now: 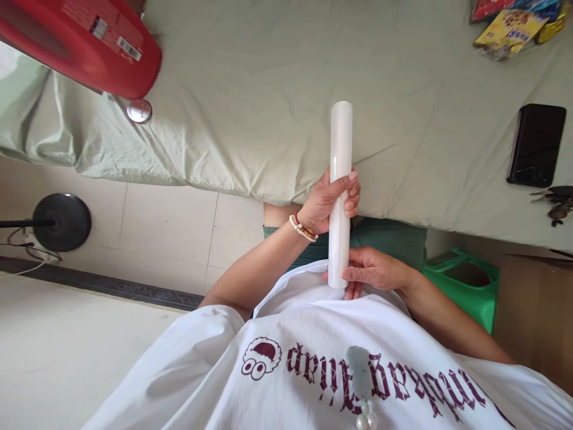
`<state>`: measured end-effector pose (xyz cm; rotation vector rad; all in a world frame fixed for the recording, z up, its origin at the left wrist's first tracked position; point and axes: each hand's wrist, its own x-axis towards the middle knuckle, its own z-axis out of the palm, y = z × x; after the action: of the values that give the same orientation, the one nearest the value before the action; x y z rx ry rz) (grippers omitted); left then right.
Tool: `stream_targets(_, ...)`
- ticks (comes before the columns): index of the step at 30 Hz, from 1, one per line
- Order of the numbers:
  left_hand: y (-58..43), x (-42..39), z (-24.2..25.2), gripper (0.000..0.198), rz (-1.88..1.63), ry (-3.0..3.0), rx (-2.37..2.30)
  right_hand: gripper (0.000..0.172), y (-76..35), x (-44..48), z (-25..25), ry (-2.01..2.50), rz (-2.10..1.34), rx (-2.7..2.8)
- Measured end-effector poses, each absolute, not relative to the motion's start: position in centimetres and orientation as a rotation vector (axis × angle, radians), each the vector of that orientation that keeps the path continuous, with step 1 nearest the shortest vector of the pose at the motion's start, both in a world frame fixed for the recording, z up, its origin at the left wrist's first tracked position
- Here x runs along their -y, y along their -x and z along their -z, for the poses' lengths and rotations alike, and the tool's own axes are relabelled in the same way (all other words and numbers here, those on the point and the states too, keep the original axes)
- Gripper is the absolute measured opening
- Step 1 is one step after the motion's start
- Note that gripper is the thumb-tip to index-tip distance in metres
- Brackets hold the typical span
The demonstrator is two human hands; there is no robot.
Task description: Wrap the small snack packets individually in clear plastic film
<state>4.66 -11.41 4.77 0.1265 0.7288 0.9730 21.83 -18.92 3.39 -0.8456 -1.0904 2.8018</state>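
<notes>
**White roll pointed from shirt to worktop, held at two places**

The white roll was in both hands, its near end at the white shirt and its far end over the cloth-covered worktop; whether it touched the cloth could not be told. The left hand was wrapped around its middle, thumb across the top and fingers curled round the far side. The right hand cupped the near end, thumb on its side and the other fingers partly hidden beneath.

By its look, it would have handled as a fairly light, stiff cylinder, hard to damage, though its smooth, glossy skin might have slid or rolled in a loose grip. The middle seemed the best place to hold it for balance, with the ends suited to steadying and turning.

Its long axis ran almost straight out from the body, the far end leaning very slightly to the person's right. How far it tilted upward was unclear.
</notes>
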Motion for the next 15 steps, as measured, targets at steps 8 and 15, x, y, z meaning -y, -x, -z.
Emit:
stream_targets(8, -4.2, 10.6, -5.0, 0.047, -0.976, -0.091, -0.817, 0.057, -22.5, 19.0, -3.3, 0.7, -2.763, 1.087)
stream_targets(15, -5.2, 11.3, -3.8, 0.054, -1.177, -0.127, -1.075, 0.053, -20.1, 19.6, -2.4, 1.285, -2.077, 1.25)
